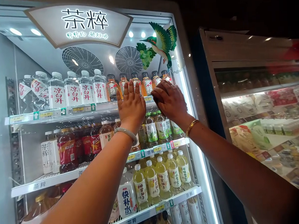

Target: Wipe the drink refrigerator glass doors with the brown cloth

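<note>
At top shelf [66, 111] | both hands on orange bottles [146, 84] (water bottles [72, 90] leftward)

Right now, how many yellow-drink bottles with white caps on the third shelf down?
4 visible, side by side on the third shelf: bottles at, right of the white bottle. A fifth stands at, so 5; more behind may be hidden.

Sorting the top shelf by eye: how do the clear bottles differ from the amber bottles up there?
The clear bottles have white caps and white labels with red characters; the amber bottles have dark caps and orange labels. The clear bottles fill the shelf's left side, away from both hands; the amber bottles stand behind the left hand and right hand. Both stand upright.
</note>
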